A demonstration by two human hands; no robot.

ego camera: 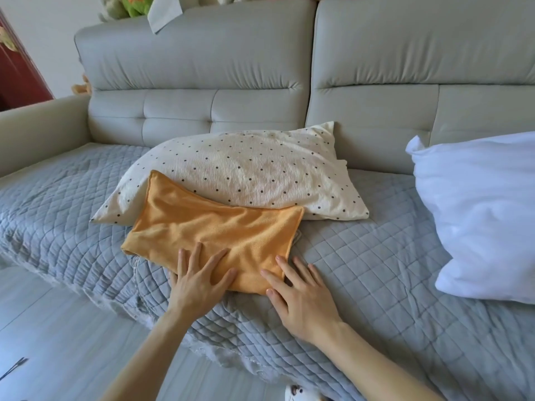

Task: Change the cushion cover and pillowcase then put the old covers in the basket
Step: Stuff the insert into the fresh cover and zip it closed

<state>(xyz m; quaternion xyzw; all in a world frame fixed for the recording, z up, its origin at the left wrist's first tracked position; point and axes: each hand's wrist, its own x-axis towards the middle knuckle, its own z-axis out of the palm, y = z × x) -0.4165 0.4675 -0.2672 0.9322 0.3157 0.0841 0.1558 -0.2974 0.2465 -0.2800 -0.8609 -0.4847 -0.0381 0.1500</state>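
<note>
An orange cover (214,224) lies flat near the front edge of the sofa seat, its far side overlapping a cream pillow with dark dots (260,169). My left hand (199,282) lies flat with spread fingers on the orange cover's near edge. My right hand (301,293) rests flat at the cover's near right corner, partly on the cover and partly on the grey quilted seat throw (376,273). A plain white pillow (480,215) leans at the right end of the sofa. No basket is in view.
The grey sofa backrest (202,68) rises behind the pillows, with soft toys and a pale cloth (165,13) on top. The left armrest (37,131) bounds the seat. Pale floor (58,328) lies below the seat's front edge.
</note>
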